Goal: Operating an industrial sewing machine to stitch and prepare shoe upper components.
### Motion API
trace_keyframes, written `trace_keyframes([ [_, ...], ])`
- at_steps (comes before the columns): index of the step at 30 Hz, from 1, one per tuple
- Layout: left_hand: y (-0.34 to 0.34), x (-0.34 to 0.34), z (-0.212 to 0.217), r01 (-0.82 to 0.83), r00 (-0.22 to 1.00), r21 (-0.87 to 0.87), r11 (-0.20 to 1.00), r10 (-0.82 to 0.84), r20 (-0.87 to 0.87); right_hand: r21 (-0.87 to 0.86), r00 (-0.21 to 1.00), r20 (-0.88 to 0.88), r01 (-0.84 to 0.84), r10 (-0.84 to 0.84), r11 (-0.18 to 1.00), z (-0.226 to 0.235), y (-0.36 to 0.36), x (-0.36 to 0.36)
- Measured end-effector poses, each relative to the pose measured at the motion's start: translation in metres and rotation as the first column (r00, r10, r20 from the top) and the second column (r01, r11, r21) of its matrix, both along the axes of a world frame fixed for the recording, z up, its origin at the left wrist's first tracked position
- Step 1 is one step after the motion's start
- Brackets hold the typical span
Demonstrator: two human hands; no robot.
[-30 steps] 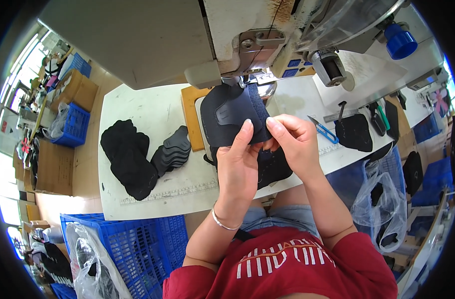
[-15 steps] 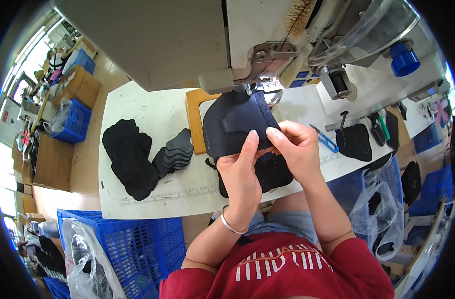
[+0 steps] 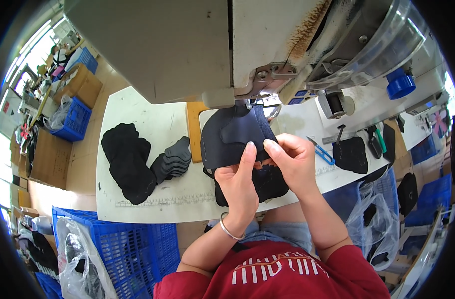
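A dark navy padded fabric piece (image 3: 215, 144) with a raised, curved panel lies under the needle area of a sewing machine (image 3: 197, 60). Its near edge is pinched by both my hands. My left hand (image 3: 239, 184) grips it from below, thumb on top and the other fingers underneath, partly hidden. Just to the right, my right hand (image 3: 293, 162) holds the right corner beside a textured strip, its thumb near the left thumb. Below the held piece, more black fabric (image 3: 270, 187) rests at the table's front edge, partly covered by my hands.
On the white table (image 3: 133, 109) lie stacked black fabric pieces (image 3: 128, 164) and a fanned pile of small grey pieces (image 3: 175, 158). To the right are a blue cutter (image 3: 323, 153), a black piece (image 3: 350, 154) and green-handled tool (image 3: 381, 141). Blue crates (image 3: 133, 249) stand below.
The whole view has shifted slightly, so the machine and table sit lower in the picture. Both hands keep the same pinch on the fabric piece, which stays beneath the needle area.
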State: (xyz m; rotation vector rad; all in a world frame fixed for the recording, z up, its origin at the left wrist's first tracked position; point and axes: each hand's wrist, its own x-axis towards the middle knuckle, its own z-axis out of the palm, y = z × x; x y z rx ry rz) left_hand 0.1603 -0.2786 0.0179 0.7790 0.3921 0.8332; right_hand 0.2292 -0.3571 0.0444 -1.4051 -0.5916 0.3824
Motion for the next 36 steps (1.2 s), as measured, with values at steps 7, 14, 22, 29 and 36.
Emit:
trace_keyframes([
  [7,0.0,0.004,0.002,-0.026,1.0,0.023,0.999,0.026,0.0,-0.024,0.999,0.036,0.018,-0.017,1.0,0.0,0.002,0.005],
  [14,0.006,0.006,0.001,-0.028,0.999,0.087,0.996,0.03,-0.028,-0.017,1.0,0.014,0.011,-0.011,1.0,0.004,0.007,0.009],
  [22,0.014,0.013,0.01,-0.041,0.999,0.07,0.997,0.043,-0.021,0.018,1.0,0.015,0.02,-0.02,1.0,0.003,0.015,0.013],
  [29,0.026,0.016,0.01,-0.02,0.999,0.14,0.99,0.027,-0.047,0.063,0.999,-0.009,0.053,-0.052,0.997,0.004,0.024,0.011],
  [36,0.04,0.017,0.015,0.034,0.996,0.204,0.978,-0.016,-0.087,0.061,0.995,0.024,0.091,-0.093,0.994,0.001,0.029,0.011],
])
